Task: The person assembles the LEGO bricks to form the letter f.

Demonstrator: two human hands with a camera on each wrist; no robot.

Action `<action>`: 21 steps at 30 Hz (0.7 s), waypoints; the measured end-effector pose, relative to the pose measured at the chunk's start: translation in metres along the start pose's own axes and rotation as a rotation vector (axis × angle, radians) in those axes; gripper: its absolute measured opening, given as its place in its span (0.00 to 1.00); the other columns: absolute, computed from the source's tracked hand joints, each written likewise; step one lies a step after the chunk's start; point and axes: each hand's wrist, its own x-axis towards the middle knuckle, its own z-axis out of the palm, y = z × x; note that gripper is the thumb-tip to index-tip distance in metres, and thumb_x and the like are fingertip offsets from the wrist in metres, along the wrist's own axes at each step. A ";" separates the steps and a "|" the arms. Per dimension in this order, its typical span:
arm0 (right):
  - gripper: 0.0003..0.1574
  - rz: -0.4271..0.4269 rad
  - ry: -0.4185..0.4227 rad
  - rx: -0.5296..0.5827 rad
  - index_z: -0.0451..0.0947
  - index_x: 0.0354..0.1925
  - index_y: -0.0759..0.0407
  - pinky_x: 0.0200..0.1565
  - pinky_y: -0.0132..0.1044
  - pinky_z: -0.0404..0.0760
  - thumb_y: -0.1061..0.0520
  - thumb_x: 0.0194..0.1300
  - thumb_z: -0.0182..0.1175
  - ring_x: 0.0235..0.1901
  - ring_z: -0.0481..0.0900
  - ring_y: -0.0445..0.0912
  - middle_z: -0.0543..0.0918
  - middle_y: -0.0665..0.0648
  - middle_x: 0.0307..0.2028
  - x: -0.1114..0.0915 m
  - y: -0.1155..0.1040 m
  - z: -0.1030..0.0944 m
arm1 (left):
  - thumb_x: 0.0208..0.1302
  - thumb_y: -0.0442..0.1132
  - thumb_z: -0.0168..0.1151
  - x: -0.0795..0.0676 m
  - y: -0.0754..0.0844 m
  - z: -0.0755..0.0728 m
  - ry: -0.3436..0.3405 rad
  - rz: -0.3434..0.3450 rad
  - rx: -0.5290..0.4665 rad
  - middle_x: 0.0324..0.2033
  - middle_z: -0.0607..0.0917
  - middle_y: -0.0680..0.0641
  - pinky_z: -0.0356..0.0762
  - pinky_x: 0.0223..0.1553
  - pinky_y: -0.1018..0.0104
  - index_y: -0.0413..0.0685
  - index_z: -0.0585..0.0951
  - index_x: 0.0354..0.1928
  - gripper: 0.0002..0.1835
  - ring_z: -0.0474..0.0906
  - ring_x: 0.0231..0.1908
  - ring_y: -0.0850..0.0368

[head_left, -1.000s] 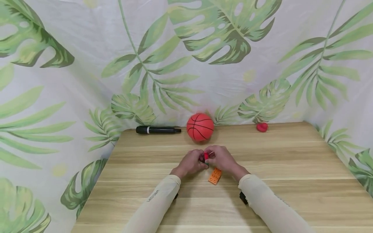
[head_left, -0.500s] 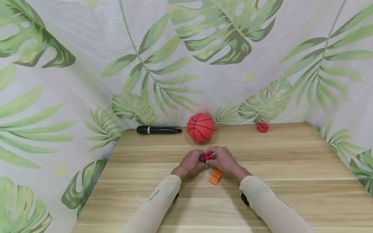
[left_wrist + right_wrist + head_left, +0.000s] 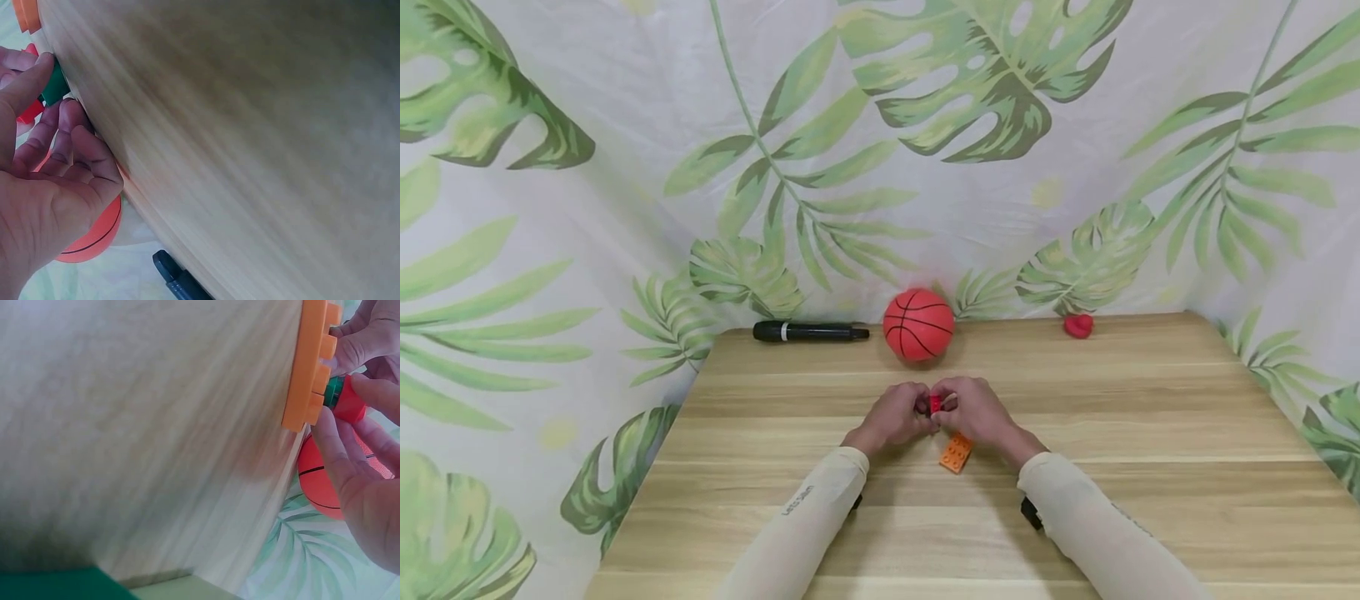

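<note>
Close together over the middle of the table are my left hand (image 3: 898, 414) and my right hand (image 3: 973, 410). The right thumb and fingers pinch a small red toy brick (image 3: 350, 403). Directly below it is a green toy brick (image 3: 334, 390), which the left thumb and fingers hold low near the tabletop. Red and green touch in the right wrist view; how firmly they are joined cannot be told. Fingers hide much of both. An orange studded toy brick (image 3: 957, 452) lies studs up just in front of the right hand.
At the back of the wooden table (image 3: 737, 533) lie a black microphone (image 3: 811, 332), a red toy basketball (image 3: 918, 324) and a small red object (image 3: 1078, 326). A leaf-print cloth (image 3: 850, 167) hangs behind. A dark green shape (image 3: 56, 584) shows at the right wrist view's bottom edge.
The red brick has come down slightly onto the green one between my hands, and less green shows in the head view. Both hands stay in nearly the same place.
</note>
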 end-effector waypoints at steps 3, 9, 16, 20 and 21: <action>0.15 0.010 -0.002 0.002 0.88 0.49 0.60 0.50 0.42 0.91 0.68 0.64 0.75 0.46 0.92 0.50 0.89 0.58 0.48 0.000 0.000 0.000 | 0.62 0.36 0.80 0.000 0.000 -0.001 -0.003 0.002 -0.001 0.31 0.84 0.53 0.80 0.45 0.64 0.49 0.85 0.37 0.09 0.77 0.35 0.60; 0.15 -0.009 0.005 -0.018 0.89 0.48 0.60 0.49 0.41 0.91 0.68 0.62 0.76 0.46 0.92 0.50 0.90 0.58 0.47 0.000 0.000 -0.001 | 0.62 0.37 0.81 -0.001 0.002 -0.002 -0.003 0.000 0.002 0.32 0.85 0.52 0.81 0.46 0.64 0.48 0.86 0.39 0.10 0.77 0.35 0.60; 0.15 -0.047 0.032 -0.078 0.89 0.44 0.61 0.46 0.38 0.91 0.69 0.59 0.79 0.43 0.92 0.48 0.91 0.57 0.44 0.002 0.002 0.001 | 0.62 0.36 0.81 0.000 0.001 -0.002 -0.007 -0.004 -0.001 0.34 0.87 0.51 0.83 0.49 0.63 0.47 0.87 0.42 0.11 0.79 0.37 0.60; 0.14 -0.058 0.060 -0.103 0.89 0.41 0.59 0.45 0.39 0.90 0.67 0.57 0.81 0.40 0.89 0.46 0.90 0.56 0.41 0.003 0.002 0.002 | 0.62 0.35 0.80 0.000 0.001 -0.003 -0.014 -0.003 -0.027 0.35 0.89 0.50 0.85 0.51 0.62 0.46 0.88 0.44 0.11 0.81 0.37 0.61; 0.14 -0.063 0.068 -0.105 0.89 0.40 0.60 0.45 0.39 0.89 0.67 0.56 0.81 0.39 0.89 0.46 0.90 0.57 0.41 0.003 0.003 0.002 | 0.62 0.34 0.80 0.000 0.002 -0.004 -0.016 -0.002 -0.036 0.36 0.90 0.50 0.85 0.51 0.62 0.46 0.89 0.45 0.11 0.81 0.37 0.61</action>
